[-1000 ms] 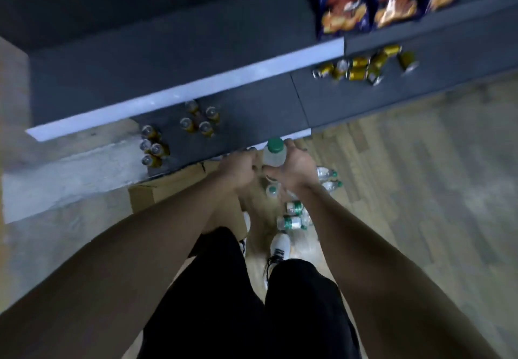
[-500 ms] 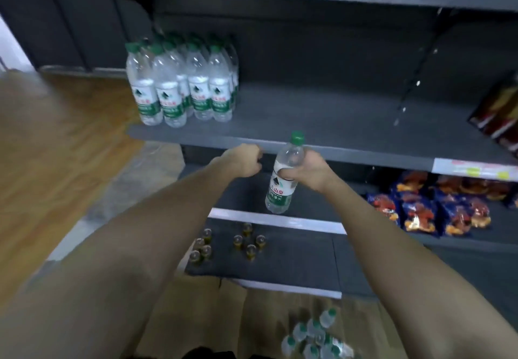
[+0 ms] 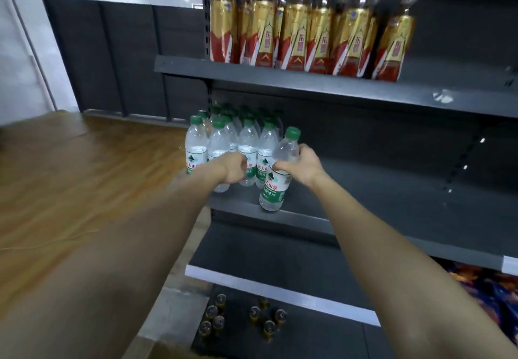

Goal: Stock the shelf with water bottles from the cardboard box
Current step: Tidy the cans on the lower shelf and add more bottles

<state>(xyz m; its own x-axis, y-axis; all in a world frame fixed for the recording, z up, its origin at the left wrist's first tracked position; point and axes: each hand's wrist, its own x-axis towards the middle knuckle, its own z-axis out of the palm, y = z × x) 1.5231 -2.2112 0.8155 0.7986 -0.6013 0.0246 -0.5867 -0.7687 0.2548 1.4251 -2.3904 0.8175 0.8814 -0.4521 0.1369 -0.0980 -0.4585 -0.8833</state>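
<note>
My right hand (image 3: pixel 300 165) grips a clear water bottle (image 3: pixel 275 189) with a green cap and a green label. It holds the bottle slightly tilted at the front edge of the dark middle shelf (image 3: pixel 378 198), and I cannot tell whether the base touches the shelf. Just left of it, several identical water bottles (image 3: pixel 217 145) stand grouped on the shelf's left end. My left hand (image 3: pixel 232 168) is a curled fist in front of that group, with nothing visibly in it. The cardboard box is out of view.
Tall gold-and-red bottles (image 3: pixel 294 30) fill the shelf above. Several small cans (image 3: pixel 253 315) stand on the bottom shelf, and snack bags (image 3: pixel 493 291) lie at the lower right. The middle shelf is bare to the right of the water bottles. Wooden floor (image 3: pixel 70 179) spreads to the left.
My view swung up from the floor to the shelves. My right hand carried the bottle up and forward to the middle shelf's front edge. My left fist moved along beside it.
</note>
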